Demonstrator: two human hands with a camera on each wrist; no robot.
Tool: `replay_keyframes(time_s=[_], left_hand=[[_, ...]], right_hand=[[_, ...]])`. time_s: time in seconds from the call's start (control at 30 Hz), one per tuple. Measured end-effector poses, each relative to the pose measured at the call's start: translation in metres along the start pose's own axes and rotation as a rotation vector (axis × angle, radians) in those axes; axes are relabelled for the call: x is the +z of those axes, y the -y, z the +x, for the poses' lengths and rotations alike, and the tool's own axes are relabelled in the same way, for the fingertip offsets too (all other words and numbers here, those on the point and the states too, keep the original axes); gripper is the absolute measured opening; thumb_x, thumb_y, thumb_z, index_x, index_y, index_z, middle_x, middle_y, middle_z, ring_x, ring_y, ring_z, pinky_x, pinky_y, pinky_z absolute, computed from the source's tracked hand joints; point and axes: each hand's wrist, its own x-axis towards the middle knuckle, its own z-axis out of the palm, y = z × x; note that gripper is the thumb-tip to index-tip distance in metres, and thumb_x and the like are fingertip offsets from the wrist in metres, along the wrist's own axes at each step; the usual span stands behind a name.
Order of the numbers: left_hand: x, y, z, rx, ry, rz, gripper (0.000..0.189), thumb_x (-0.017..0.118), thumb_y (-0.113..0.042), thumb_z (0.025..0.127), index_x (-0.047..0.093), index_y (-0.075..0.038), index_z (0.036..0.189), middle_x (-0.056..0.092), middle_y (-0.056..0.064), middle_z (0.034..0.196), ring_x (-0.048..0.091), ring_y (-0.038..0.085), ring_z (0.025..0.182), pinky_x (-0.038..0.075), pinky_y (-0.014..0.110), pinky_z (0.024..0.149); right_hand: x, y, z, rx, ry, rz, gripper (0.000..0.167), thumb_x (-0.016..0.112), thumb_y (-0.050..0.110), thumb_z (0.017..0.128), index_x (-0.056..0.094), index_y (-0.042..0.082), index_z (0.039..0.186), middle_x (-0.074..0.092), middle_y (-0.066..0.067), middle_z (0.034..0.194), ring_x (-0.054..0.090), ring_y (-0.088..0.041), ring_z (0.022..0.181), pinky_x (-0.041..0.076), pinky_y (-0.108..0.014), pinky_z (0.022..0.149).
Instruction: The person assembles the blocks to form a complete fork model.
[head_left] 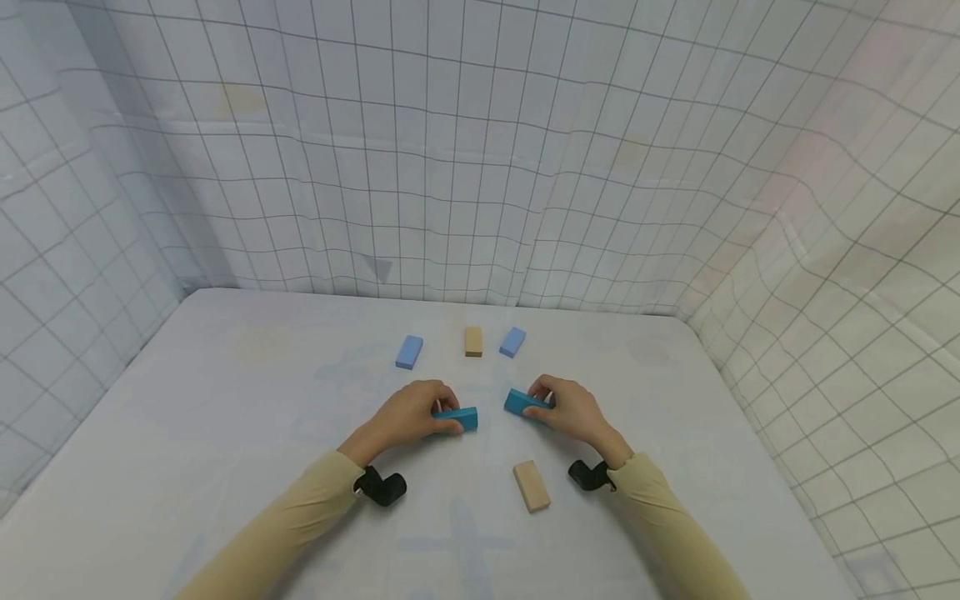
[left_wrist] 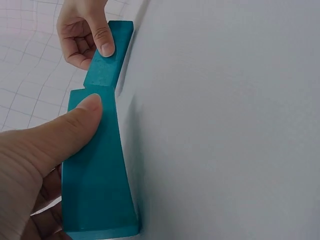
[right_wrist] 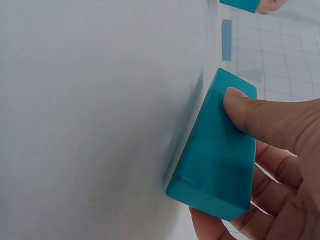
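My left hand [head_left: 414, 412] grips a teal block [head_left: 467, 418] at the middle of the table, thumb on its near face and fingers behind. My right hand [head_left: 572, 408] pinches a second teal block [head_left: 519, 402] the same way. The two blocks stand on their long edges with a gap between their facing ends in the head view. Seen from the left wrist, the left teal block [left_wrist: 97, 170] fills the foreground and overlaps the other one [left_wrist: 107, 70]. In the right wrist view the right teal block [right_wrist: 217, 155] lies close over the white surface.
Behind the hands lie two light blue blocks [head_left: 408, 352] and a yellow-tan block [head_left: 473, 342]. A pale wooden block [head_left: 532, 486] lies nearer, between the forearms. White gridded curtains [head_left: 480, 167] enclose the white table [head_left: 247, 350] at the back and sides.
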Motion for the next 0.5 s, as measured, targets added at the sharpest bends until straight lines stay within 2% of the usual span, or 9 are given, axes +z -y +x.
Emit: replay_keyframes(time_s=[0.23,0.5], left_hand=[[0.003,-0.001,-0.001,-0.030,-0.061,-0.139,0.025,0.076,-0.035,0.081,0.066,-0.014,0.089,0.059,-0.009,0.079,0.054,0.007,0.067,0.047,0.026,0.062],[0.012,-0.005,-0.001,-0.124,-0.120,-0.288,0.027,0.079,-0.030,0.080,0.065,-0.008,0.087,0.060,-0.004,0.078,0.055,0.010,0.066,0.047,0.027,0.060]], right_hand=[[0.001,0.003,0.001,-0.007,-0.027,0.005,0.022,0.077,0.025,0.082,0.066,0.015,0.097,0.062,0.007,0.087,0.052,-0.009,0.071,0.043,-0.028,0.060],[0.002,0.007,0.001,-0.041,-0.087,0.049,0.022,0.076,0.024,0.083,0.066,0.014,0.100,0.062,0.006,0.088,0.052,-0.010,0.072,0.043,-0.028,0.061]])
